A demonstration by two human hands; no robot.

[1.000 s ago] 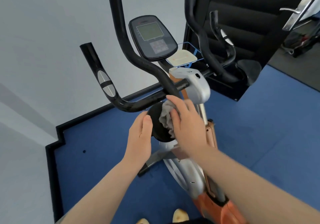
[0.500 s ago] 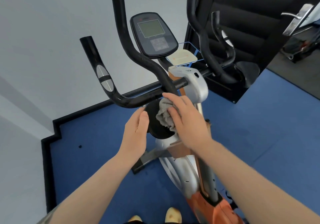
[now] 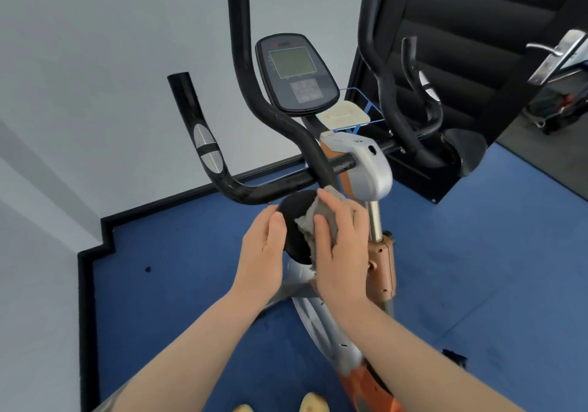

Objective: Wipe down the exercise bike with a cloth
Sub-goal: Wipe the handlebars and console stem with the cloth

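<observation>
An exercise bike with a silver and orange frame stands before me, its black handlebars rising around a dark console. Below the handlebar sits a round black pad. My right hand presses a crumpled grey cloth against that pad's right side, fingers spread flat over the cloth. My left hand rests its straight fingers on the pad's left edge. Much of the cloth is hidden under my right hand.
A white wall with black skirting stands left and behind. A second black machine stands at the back right. A door handle shows at the far right. Blue floor mat spreads around the bike. My shoe tips are at the bottom.
My right hand has slid the cloth slightly down and leftward over the black pad. My left hand has stayed at the pad's left edge. The view has shifted a little.
</observation>
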